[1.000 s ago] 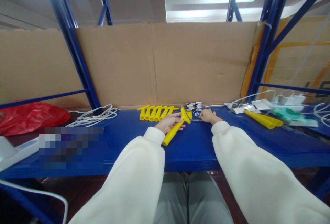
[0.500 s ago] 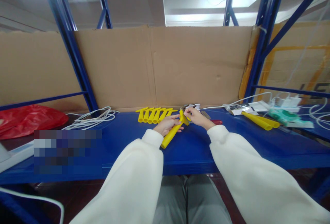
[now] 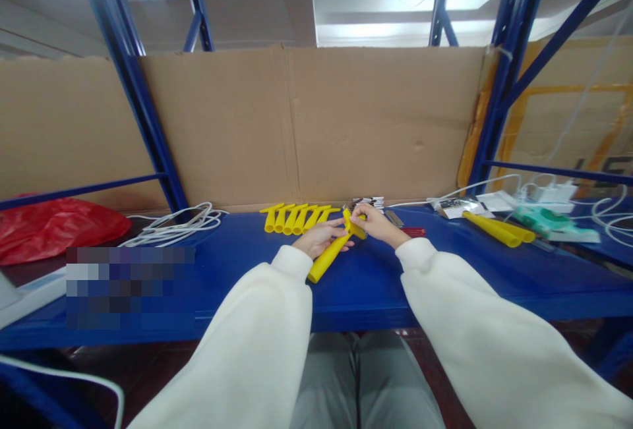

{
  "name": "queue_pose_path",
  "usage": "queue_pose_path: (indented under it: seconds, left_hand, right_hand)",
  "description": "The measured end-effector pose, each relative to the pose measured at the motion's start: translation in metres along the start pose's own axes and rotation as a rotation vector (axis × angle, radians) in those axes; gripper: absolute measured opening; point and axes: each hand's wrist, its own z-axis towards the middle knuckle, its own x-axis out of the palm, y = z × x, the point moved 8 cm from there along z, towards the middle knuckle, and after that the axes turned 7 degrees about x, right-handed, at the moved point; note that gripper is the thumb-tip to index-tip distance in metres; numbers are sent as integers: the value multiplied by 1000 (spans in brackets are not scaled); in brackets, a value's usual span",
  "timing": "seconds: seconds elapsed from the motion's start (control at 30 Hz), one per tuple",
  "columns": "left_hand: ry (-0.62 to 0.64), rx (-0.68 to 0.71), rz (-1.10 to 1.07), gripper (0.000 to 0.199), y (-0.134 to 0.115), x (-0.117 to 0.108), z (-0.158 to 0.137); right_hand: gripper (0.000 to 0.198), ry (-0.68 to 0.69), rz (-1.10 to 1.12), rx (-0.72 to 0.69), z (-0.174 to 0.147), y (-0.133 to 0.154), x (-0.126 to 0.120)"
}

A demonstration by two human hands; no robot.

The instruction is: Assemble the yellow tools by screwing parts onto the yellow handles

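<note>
My left hand (image 3: 320,238) is wrapped around a yellow T-shaped scraper (image 3: 326,263), its wide round handle end slanting toward me. At the scraper's head, the fingers of my right hand (image 3: 378,223) are pinched together on the yellow plastic; any small part between them is too small to make out. Just beyond my left hand lies a row of several similar yellow scrapers (image 3: 293,219), handle ends facing me. Small dark and silvery pieces (image 3: 368,203) lie behind my right hand, with a red item (image 3: 413,232) beside its wrist.
Two yellow tapered handles (image 3: 499,230) lie at the right, near a green-and-white package (image 3: 546,221) and white cables. Coiled white cable (image 3: 175,226) and a red plastic bag (image 3: 62,228) sit at the left. A cardboard sheet (image 3: 386,126) stands behind the blue table (image 3: 237,284).
The scraper's head has turned slightly in my fingers, showing more of its flat side. Both hands stay in nearly the same place.
</note>
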Motion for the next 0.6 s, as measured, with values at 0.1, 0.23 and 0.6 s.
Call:
queue_pose_path:
  seconds: [0.1,0.23,0.6]
  left_hand:
    - [12,-7,6,74,1,0,0]
    - [7,-11,30,72,1,-1,0]
    - [32,62,7,70,-9,3,-5]
  right_hand:
    - [16,-20,36,47,0,-7,1]
    - [16,-63,79,117,0,-18,1]
    - [49,-53,-76,339,-5,-39,-1]
